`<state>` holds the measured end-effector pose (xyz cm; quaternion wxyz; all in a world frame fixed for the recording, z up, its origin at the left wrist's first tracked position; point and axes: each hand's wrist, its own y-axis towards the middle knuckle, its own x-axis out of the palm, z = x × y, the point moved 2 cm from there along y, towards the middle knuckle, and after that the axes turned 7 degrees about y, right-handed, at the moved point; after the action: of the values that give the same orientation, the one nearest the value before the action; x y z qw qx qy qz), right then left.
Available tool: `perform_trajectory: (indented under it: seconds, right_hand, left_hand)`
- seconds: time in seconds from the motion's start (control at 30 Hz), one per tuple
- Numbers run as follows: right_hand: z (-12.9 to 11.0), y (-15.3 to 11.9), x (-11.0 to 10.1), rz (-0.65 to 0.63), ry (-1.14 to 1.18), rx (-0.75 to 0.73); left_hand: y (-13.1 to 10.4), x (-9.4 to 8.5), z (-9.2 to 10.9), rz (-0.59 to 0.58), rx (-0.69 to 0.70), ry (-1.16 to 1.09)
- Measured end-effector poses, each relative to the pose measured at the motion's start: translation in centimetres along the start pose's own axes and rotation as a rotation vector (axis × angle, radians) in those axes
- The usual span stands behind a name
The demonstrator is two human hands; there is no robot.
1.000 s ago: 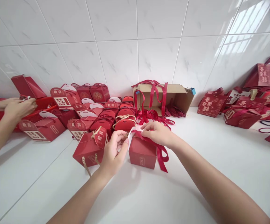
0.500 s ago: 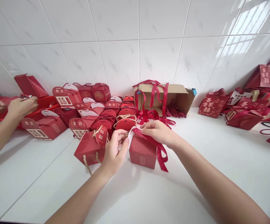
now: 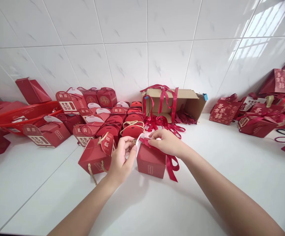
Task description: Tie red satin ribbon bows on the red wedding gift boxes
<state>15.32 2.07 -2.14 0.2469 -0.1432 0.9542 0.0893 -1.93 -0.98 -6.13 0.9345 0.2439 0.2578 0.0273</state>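
At the middle of the white counter (image 3: pixel 169 209), a red box (image 3: pixel 151 162) stands between the person's two hands. Thumb and fingers of the left hand (image 3: pixel 123 157) pinch the edge of its raised white flap (image 3: pixel 139 143). The right hand (image 3: pixel 165 143) grips a red ribbon (image 3: pixel 169 164) just beside that flap; whether the ribbon passes through it cannot be told. Its loop and tail hang past the box's right side.

Close on the left sits a corded box (image 3: pixel 93 157), just beside the left hand, so room there is tight. Behind, rows of boxes (image 3: pixel 114 122) crowd back toward the tiled wall (image 3: pixel 122 19). A carton (image 3: pixel 195 106) lies open toward the front, more ribbons (image 3: pixel 161 104) draped over its upper edge and heaped at its mouth. To the right, open counter stretches under the right forearm as far as another group of boxes (image 3: pixel 224 110). Nearer the person, open surface also runs between the forearms. Farther left, a seam (image 3: pixel 39 189) crosses the counter, a red basin (image 3: pixel 36 113) rests near the wall, and the counter's front edge shows at the lower left.
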Motion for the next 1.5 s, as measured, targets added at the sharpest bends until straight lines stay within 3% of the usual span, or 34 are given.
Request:
perform_trajectory:
  seconds: [0.17,0.37,0.93,1.17,1.33,1.43,1.5]
  right_hand:
    - [-0.2,-0.1,0.0,-0.041,0.036,-0.044]
    - [0.0,0.1,0.1,0.036,-0.022,-0.019]
    - [-0.5,-0.2,0.2,-0.064,0.069,-0.069]
    - [-0.6,-0.6,0.0,-0.136,0.062,-0.045]
    - [-0.7,-0.9,0.1,-0.194,0.061,-0.018]
    - [-1.1,-1.1,-0.5,-0.175,0.021,-0.026]
    - [-1.5,-1.4,-1.5,-0.09,-0.003,-0.043]
  left_hand:
    - [-0.1,0.0,-0.2,-0.004,0.0,0.002]
    - [-0.2,0.2,-0.3,-0.01,0.007,0.005]
    - [-0.6,0.3,0.2,-0.028,0.032,-0.012]
    - [-0.5,0.4,0.3,-0.106,-0.18,-0.334]
    - [-0.3,0.5,0.8,-0.182,-0.282,-0.374]
    - [0.0,0.3,0.7,-0.17,-0.326,-0.391]
    - [0.5,-0.4,0.6,-0.108,-0.333,-0.448]
